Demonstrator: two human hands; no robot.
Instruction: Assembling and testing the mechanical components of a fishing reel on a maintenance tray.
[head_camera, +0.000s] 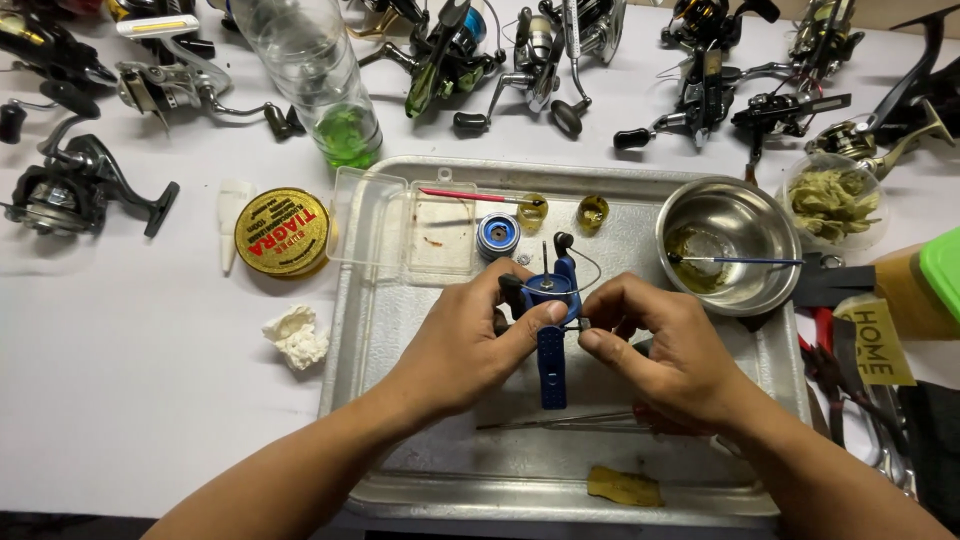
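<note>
Over a metal tray, my left hand grips a blue fishing reel body by its side, thumb laid across it. My right hand pinches a small dark part at the reel's right side, between thumb and forefinger. The reel's blue foot points toward me and a thin wire bail loops up at its far end. A blue spool lies on the tray just beyond the hands.
A steel bowl with a brush sits at the tray's right. A clear lid, round yellow tin, plastic bottle with green liquid and crumpled tissue lie left. Several fishing reels line the far table; pliers lie right.
</note>
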